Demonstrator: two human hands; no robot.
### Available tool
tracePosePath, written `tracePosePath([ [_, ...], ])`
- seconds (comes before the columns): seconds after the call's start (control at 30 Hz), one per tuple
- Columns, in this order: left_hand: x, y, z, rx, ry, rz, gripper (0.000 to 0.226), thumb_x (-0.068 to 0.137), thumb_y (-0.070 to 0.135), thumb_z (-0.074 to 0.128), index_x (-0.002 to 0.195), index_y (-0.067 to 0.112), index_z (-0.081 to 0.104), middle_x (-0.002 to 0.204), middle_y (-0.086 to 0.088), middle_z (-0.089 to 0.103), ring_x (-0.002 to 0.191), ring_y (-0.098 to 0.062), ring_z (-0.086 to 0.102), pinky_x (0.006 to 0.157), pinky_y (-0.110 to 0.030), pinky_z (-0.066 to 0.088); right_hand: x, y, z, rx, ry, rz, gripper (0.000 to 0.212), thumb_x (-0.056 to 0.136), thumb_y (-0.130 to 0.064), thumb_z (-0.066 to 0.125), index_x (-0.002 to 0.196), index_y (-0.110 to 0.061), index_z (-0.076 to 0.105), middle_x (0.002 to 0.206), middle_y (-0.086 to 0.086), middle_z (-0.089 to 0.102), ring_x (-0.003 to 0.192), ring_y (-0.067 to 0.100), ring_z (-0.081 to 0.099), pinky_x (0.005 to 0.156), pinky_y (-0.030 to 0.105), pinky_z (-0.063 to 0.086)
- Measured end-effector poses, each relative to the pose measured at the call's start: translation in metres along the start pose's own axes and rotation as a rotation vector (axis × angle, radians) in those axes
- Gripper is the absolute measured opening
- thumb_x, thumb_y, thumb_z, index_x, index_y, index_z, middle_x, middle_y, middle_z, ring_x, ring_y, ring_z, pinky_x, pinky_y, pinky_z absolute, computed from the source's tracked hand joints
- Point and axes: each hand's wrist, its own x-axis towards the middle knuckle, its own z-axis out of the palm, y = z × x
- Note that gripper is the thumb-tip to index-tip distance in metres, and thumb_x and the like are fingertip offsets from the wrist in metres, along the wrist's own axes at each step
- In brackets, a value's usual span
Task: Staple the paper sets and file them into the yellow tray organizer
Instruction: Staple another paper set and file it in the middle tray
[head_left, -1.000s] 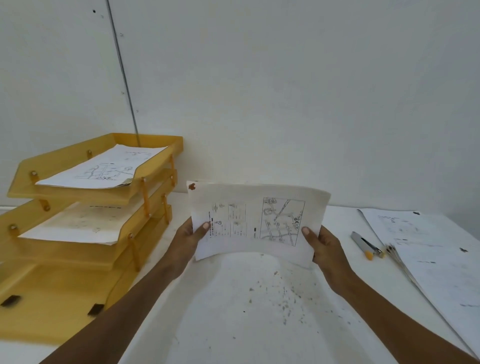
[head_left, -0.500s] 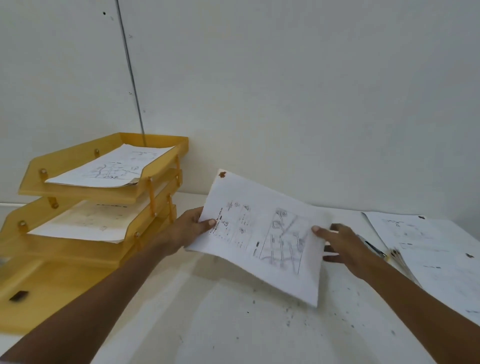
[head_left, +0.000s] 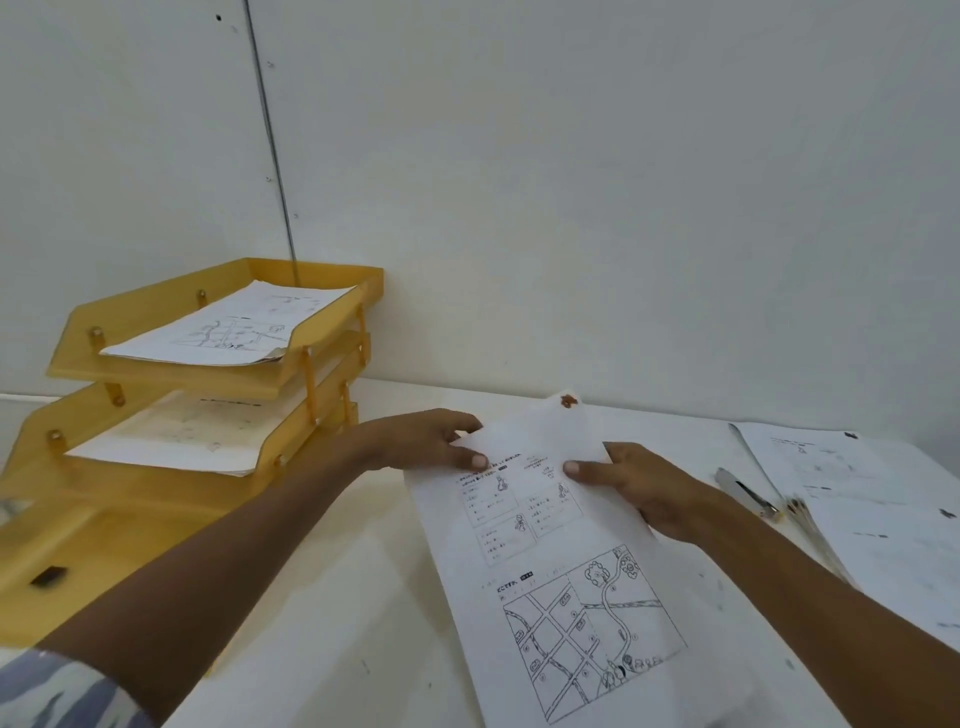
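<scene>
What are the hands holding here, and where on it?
Both the left hand and right hand grip the paper set near its far end, thumbs on top.

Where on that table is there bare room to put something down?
Bare table lies between the yellow organizer and the held paper set, under the left forearm, and along the wall behind both hands. The right side is crowded: stapler and paper stacks. The organizer's bottom tray looks empty.

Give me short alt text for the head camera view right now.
Both hands, left hand and right hand, hold a printed paper set at its far end over a white table. A yellow tray organizer stands left; stapler and more papers lie right.
</scene>
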Motion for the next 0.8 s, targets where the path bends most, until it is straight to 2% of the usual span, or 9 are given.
tracePosePath([
  [0.13, -0.012, -0.026, 0.023, -0.325, 0.374, -0.134, 0.056, 0.086, 0.068, 0.063, 0.122, 0.025, 0.06, 0.114, 0.0, 0.074, 0.099, -0.019, 0.073, 0.088, -0.041, 0.063, -0.002, 0.027, -0.003, 0.165, 0.029, 0.067, 0.038, 0.089, -0.024, 0.07, 0.121, -0.004, 0.067, 0.114, 0.015, 0.074, 0.108, 0.034, 0.07, 0.104, 0.053, 0.048],
  [0.17, -0.014, -0.031, 0.035, -0.492, 0.413, -0.156, 0.062, 0.084, 0.072, 0.06, 0.122, 0.022, 0.063, 0.115, -0.004, 0.074, 0.101, -0.023, 0.074, 0.091, -0.045, 0.062, -0.003, 0.033, -0.005, 0.211, 0.038, 0.081, 0.038, 0.09, -0.023, 0.069, 0.123, -0.003, 0.066, 0.116, 0.015, 0.073, 0.109, 0.034, 0.069, 0.105, 0.052, 0.047],
  [0.23, -0.02, -0.035, 0.064, -0.817, 0.315, -0.17, 0.069, 0.087, 0.072, 0.054, 0.12, 0.014, 0.07, 0.113, -0.01, 0.076, 0.104, -0.031, 0.073, 0.098, -0.048, 0.058, -0.003, 0.042, -0.006, 0.286, 0.034, 0.101, 0.038, 0.091, -0.022, 0.067, 0.125, -0.004, 0.065, 0.118, 0.016, 0.072, 0.111, 0.034, 0.069, 0.106, 0.052, 0.047],
  [0.33, -0.022, -0.03, 0.108, -1.055, 0.263, -0.074, 0.049, 0.1, 0.048, 0.054, 0.127, 0.009, 0.067, 0.117, -0.01, 0.076, 0.108, -0.029, 0.073, 0.101, -0.047, 0.055, -0.002, 0.051, -0.002, 0.333, 0.026, 0.13, 0.036, 0.092, -0.021, 0.066, 0.124, -0.005, 0.066, 0.119, 0.016, 0.072, 0.111, 0.036, 0.068, 0.105, 0.053, 0.047],
  [0.47, -0.014, -0.029, 0.136, -1.067, 0.451, -0.069, 0.031, 0.106, 0.025, 0.051, 0.128, 0.009, 0.066, 0.123, -0.011, 0.074, 0.11, -0.028, 0.073, 0.102, -0.052, 0.054, -0.004, 0.059, 0.002, 0.279, 0.02, 0.161, 0.036, 0.091, -0.023, 0.069, 0.122, -0.006, 0.067, 0.116, 0.014, 0.073, 0.108, 0.034, 0.07, 0.103, 0.051, 0.049],
  [0.57, -0.009, -0.028, 0.14, -1.048, 0.442, -0.084, 0.03, 0.107, 0.024, 0.049, 0.127, 0.009, 0.066, 0.118, -0.009, 0.077, 0.108, -0.028, 0.074, 0.098, -0.05, 0.057, -0.006, 0.055, -0.001, 0.143, 0.096, 0.149, 0.04, 0.086, -0.03, 0.075, 0.119, -0.009, 0.066, 0.112, 0.01, 0.075, 0.101, 0.028, 0.073, 0.093, 0.043, 0.055],
  [0.67, -0.006, -0.027, 0.142, -1.02, 0.43, -0.092, 0.031, 0.107, 0.025, 0.049, 0.128, 0.01, 0.066, 0.118, -0.007, 0.077, 0.109, -0.028, 0.074, 0.098, -0.05, 0.057, 0.004, 0.042, 0.002, -0.143, 0.414, 0.037, 0.067, 0.082, -0.043, 0.077, 0.135, -0.012, 0.05, 0.13, 0.008, 0.061, 0.117, 0.025, 0.061, 0.1, 0.044, 0.049],
  [0.73, -0.005, -0.026, 0.143, -1.004, 0.426, -0.079, 0.031, 0.107, 0.025, 0.049, 0.129, 0.01, 0.065, 0.119, -0.008, 0.077, 0.109, -0.028, 0.074, 0.099, -0.05, 0.056, 0.012, 0.028, 0.007, -0.5, 0.619, -0.202, 0.075, 0.084, -0.046, 0.074, 0.145, -0.015, 0.043, 0.141, 0.006, 0.051, 0.133, 0.026, 0.047, 0.109, 0.043, 0.038],
  [0.8, -0.006, -0.027, 0.144, -0.997, 0.414, -0.054, 0.032, 0.107, 0.026, 0.05, 0.13, 0.009, 0.064, 0.12, -0.011, 0.076, 0.111, -0.031, 0.073, 0.101, -0.054, 0.054, 0.024, 0.009, 0.018, -0.804, 0.557, -0.482, 0.058, 0.089, -0.043, 0.069, 0.14, -0.02, 0.052, 0.142, 0.0, 0.055, 0.14, 0.026, 0.039, 0.113, 0.04, 0.03],
])
